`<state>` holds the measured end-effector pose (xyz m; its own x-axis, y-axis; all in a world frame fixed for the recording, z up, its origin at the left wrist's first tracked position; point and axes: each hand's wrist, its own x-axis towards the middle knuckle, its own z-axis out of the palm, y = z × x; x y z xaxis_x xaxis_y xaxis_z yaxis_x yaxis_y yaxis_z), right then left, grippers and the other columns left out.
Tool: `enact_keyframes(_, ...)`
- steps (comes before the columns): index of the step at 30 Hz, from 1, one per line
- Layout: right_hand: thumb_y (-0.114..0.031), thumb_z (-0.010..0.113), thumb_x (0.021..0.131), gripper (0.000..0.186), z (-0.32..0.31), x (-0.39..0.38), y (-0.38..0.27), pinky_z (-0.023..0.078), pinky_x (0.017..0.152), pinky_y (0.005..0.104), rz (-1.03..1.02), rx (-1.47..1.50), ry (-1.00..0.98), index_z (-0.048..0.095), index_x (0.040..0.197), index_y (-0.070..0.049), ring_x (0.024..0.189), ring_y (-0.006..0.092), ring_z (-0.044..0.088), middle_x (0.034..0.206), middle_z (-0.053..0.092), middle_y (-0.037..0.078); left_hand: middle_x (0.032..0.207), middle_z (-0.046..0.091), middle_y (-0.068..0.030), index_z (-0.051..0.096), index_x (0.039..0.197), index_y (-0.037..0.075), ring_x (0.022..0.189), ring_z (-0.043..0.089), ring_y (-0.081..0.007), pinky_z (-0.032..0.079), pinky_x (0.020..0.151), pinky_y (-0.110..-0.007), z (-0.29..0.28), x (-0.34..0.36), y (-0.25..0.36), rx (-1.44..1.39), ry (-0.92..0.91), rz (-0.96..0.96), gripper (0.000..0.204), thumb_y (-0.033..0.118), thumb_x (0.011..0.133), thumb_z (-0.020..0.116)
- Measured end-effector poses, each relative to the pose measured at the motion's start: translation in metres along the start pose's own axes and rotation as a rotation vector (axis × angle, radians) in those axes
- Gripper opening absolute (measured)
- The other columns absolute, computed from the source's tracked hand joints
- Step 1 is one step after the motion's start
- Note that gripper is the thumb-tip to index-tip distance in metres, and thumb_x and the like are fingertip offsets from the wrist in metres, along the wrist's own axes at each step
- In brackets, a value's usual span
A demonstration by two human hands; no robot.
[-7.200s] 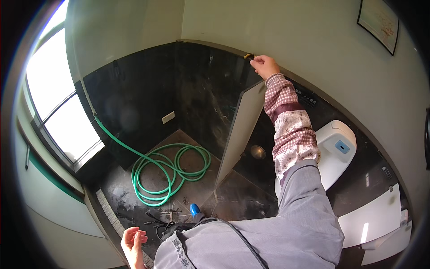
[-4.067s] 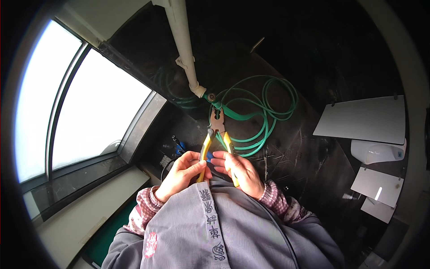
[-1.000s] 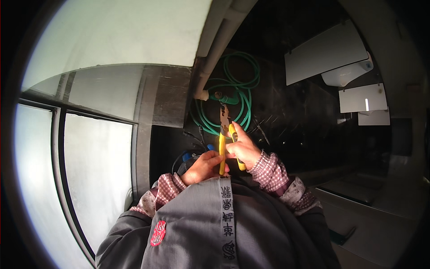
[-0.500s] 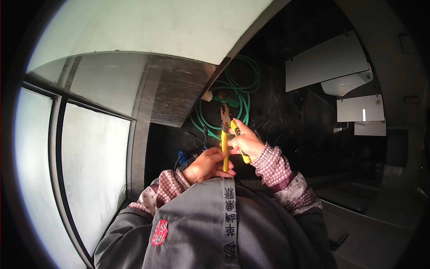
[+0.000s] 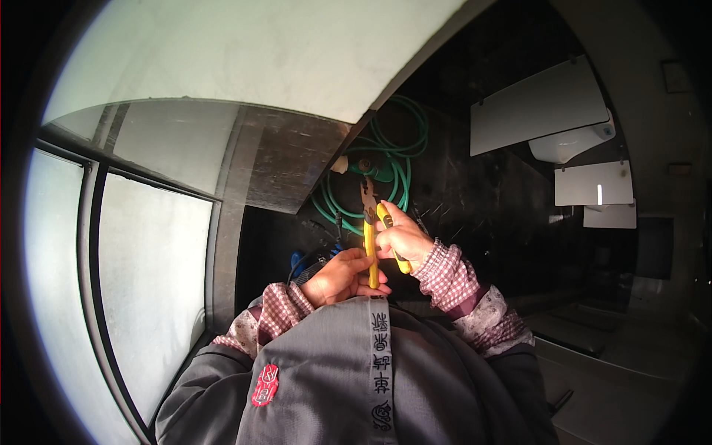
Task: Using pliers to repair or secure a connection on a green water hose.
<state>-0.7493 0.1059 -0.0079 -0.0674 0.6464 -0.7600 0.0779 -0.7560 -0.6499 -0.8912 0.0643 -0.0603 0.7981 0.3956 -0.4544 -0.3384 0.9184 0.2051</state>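
A pair of rusty pliers with yellow handles (image 5: 371,248) points away from me, its jaws just short of or on a green hose fitting (image 5: 380,173); I cannot tell if they touch. My left hand (image 5: 342,277) is wrapped round the lower end of the left handle. My right hand (image 5: 401,239) grips the right handle higher up, fingers around it. The fitting sits by the end of a white pipe (image 5: 340,165), mostly hidden behind a ledge. Coils of green hose (image 5: 403,191) lie on the dark floor behind the pliers.
A frosted window (image 5: 150,263) is at my left, below a large pale panel (image 5: 236,58) with a marble-like edge. At the right are white partition boards (image 5: 537,106) and a urinal (image 5: 564,145). Blue and black items (image 5: 297,263) lie beyond my left hand.
The right hand left the wall seen first; both hands took hold of the pliers. The view has since swung, with more of the ledge showing. Over the last second the grip is much the same.
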Motion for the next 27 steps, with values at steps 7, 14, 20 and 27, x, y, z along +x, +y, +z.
enact_keyframes(7,0.004,0.043,0.056,0.063,-0.002,0.0,0.0,0.043,0.054,0.0226,-0.028,0.111,-0.062,0.032,0.117,-0.01,0.068,0.0138,0.049,0.084,0.047,0.008,0.085,0.055,-0.0164,0.038,0.104,0.0,0.079,0.059,-0.0309,0.051,0.072,-0.037,0.002,0.0,0.002,-0.006,-0.03,0.0,0.023,0.017,0.089,0.038)
enact_keyframes(14,0.004,0.043,0.058,0.072,0.0,0.003,0.005,0.047,0.057,0.0271,0.002,0.118,-0.011,0.024,0.126,-0.012,0.071,0.0172,0.053,0.087,0.048,0.008,0.087,0.055,-0.0157,0.037,0.105,-0.002,0.076,0.06,-0.0271,0.052,0.07,-0.034,0.009,-0.003,0.004,0.016,-0.07,0.033,0.027,0.019,0.089,0.037)
enact_keyframes(20,-0.001,0.049,0.071,0.062,-0.005,0.006,0.005,0.049,0.056,0.031,0.015,0.041,0.008,0.022,0.126,-0.013,0.068,0.0207,0.058,0.089,0.052,0.01,0.09,0.057,-0.019,0.046,0.095,-0.005,0.074,0.061,-0.0243,0.053,0.066,-0.031,0.002,-0.01,0.022,0.353,0.028,-0.035,0.025,0.017,0.089,0.038)
enact_keyframes(27,-0.004,0.047,0.076,0.05,-0.011,0.001,0.014,0.05,0.067,0.0412,0.063,0.222,-0.104,0.026,0.12,-0.013,0.078,0.0232,0.056,0.09,0.052,0.01,0.094,0.054,-0.0147,0.041,0.11,-0.007,0.086,0.055,-0.0206,0.048,0.072,-0.03,0.004,0.006,0.031,0.383,0.296,0.431,0.04,0.025,0.087,0.045)
